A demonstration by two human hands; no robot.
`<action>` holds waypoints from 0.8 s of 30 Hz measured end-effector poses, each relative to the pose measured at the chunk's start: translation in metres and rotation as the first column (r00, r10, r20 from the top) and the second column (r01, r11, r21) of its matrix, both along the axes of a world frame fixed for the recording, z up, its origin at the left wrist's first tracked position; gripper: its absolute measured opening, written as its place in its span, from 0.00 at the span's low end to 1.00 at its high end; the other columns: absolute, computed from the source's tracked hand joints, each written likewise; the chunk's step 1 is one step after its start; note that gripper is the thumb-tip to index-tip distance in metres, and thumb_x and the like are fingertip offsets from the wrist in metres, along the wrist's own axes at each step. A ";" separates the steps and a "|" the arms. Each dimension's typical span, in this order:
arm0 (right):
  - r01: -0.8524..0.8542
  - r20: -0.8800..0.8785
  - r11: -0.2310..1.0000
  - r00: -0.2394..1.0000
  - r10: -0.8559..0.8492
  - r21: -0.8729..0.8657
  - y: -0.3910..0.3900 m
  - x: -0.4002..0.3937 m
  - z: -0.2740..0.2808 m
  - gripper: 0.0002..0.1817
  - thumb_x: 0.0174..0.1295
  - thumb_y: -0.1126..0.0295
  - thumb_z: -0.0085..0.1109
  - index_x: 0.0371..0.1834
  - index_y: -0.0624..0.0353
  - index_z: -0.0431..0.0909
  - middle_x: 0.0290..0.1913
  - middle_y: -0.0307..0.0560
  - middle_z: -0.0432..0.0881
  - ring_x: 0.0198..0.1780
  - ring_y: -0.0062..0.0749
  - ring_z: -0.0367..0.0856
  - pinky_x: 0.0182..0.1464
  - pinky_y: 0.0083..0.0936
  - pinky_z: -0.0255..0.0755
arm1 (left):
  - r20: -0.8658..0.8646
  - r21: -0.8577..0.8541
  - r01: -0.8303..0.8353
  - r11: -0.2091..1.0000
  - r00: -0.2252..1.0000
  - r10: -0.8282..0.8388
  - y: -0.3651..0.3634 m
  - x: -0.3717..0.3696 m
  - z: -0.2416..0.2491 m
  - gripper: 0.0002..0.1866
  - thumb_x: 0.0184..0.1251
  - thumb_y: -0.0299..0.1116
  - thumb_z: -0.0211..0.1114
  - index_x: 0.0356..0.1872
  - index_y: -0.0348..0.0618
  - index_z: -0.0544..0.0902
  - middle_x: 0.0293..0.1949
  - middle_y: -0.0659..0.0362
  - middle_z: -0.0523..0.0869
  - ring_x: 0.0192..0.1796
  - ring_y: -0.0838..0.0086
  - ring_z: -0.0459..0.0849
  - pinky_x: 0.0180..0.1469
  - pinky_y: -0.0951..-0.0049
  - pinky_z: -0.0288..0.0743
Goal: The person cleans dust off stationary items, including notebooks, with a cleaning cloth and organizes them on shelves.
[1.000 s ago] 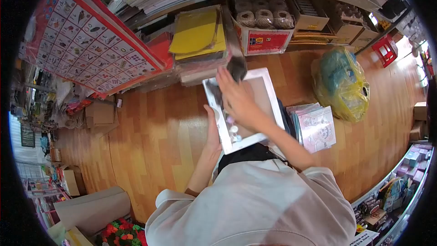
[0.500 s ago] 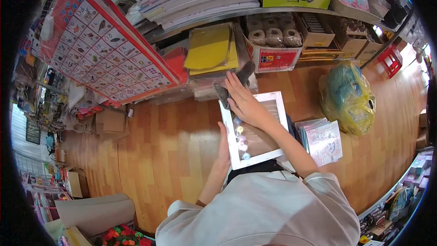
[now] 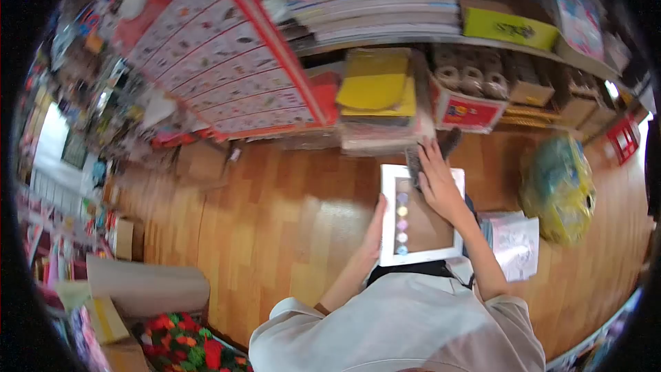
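Note:
A white-framed box (image 3: 423, 257) with a clear front rests at the person's lap, tilted slightly. A column of small coloured round pieces (image 3: 402, 224) shows behind its left side. My left hand (image 3: 374, 229) holds the frame's left edge, fingers partly hidden behind it. My right hand (image 3: 438, 180) presses a dark grey cloth (image 3: 414, 165) on the frame's top edge, near the upper left corner. Part of the cloth sticks out beyond the fingers.
Plastic-wrapped booklets (image 3: 516, 244) lie on the wooden floor right of the frame, beside a yellow plastic bag (image 3: 561, 189). Ahead are shelves with stacked books (image 3: 375, 10), yellow folders (image 3: 372, 86) and a box of twine rolls (image 3: 468, 107). A red chart (image 3: 220, 62) leans at left.
The camera view has turned, so the surroundings sit lower and mostly farther right. The frame looks more upright in view. My right hand is still on the cloth at the frame's top.

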State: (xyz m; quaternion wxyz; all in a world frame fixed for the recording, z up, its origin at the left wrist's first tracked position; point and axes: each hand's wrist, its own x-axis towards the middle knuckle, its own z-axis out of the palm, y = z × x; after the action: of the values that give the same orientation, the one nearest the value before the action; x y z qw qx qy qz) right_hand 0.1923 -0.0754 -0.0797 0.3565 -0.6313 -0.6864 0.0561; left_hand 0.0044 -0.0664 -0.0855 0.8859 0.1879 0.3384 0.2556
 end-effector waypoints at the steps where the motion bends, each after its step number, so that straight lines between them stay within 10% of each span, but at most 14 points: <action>1: -0.011 0.030 0.999 0.999 0.012 -0.042 0.002 -0.003 0.001 0.34 0.59 0.73 0.48 0.72 0.64 0.54 0.74 0.61 0.52 0.76 0.58 0.46 0.74 0.45 0.43 | 0.091 -0.044 0.044 0.998 0.995 -0.040 0.001 -0.006 0.002 0.29 0.65 0.67 0.51 0.49 0.53 0.76 0.26 0.67 0.77 0.20 0.82 0.75 0.20 0.79 0.74; 8: -0.386 -0.044 0.911 0.922 0.384 -0.149 -0.071 -0.060 -0.004 0.32 0.59 0.75 0.48 0.69 0.67 0.58 0.73 0.63 0.53 0.75 0.57 0.50 0.72 0.50 0.48 | 0.062 -0.017 -0.450 0.893 0.891 0.450 0.032 -0.010 0.048 0.31 0.66 0.67 0.48 0.50 0.49 0.76 0.34 0.66 0.82 0.24 0.81 0.82 0.23 0.79 0.79; 15: 0.000 -0.066 1.000 0.998 0.000 0.011 0.000 0.013 -0.008 0.31 0.65 0.72 0.44 0.73 0.61 0.54 0.76 0.54 0.48 0.76 0.55 0.45 0.72 0.52 0.46 | -0.026 -0.021 0.036 0.999 0.999 -0.036 0.004 -0.002 0.004 0.29 0.66 0.67 0.49 0.51 0.55 0.78 0.23 0.68 0.76 0.17 0.82 0.74 0.15 0.77 0.71; 21: -0.259 0.101 0.960 0.958 0.269 -0.105 -0.036 -0.038 -0.005 0.33 0.62 0.64 0.52 0.72 0.60 0.57 0.75 0.57 0.52 0.75 0.55 0.50 0.68 0.70 0.39 | 0.101 -0.002 -0.254 0.967 0.962 0.253 0.019 -0.011 0.016 0.30 0.66 0.67 0.49 0.46 0.50 0.77 0.29 0.66 0.81 0.22 0.80 0.80 0.19 0.78 0.76; 24: -0.324 -0.014 0.932 0.945 0.326 -0.164 -0.078 -0.048 -0.010 0.32 0.62 0.68 0.53 0.71 0.59 0.59 0.75 0.57 0.53 0.75 0.55 0.50 0.71 0.55 0.46 | 0.132 0.029 -0.359 0.933 0.927 0.352 0.036 -0.025 0.018 0.28 0.67 0.66 0.48 0.45 0.52 0.76 0.27 0.66 0.80 0.22 0.79 0.80 0.19 0.77 0.77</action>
State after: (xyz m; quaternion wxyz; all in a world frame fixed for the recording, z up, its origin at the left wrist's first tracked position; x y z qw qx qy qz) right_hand 0.1445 -0.1531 -0.0898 0.2847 -0.5368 -0.7766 0.1664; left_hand -0.0202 -0.0301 -0.0676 0.8391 0.1305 0.3038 0.4319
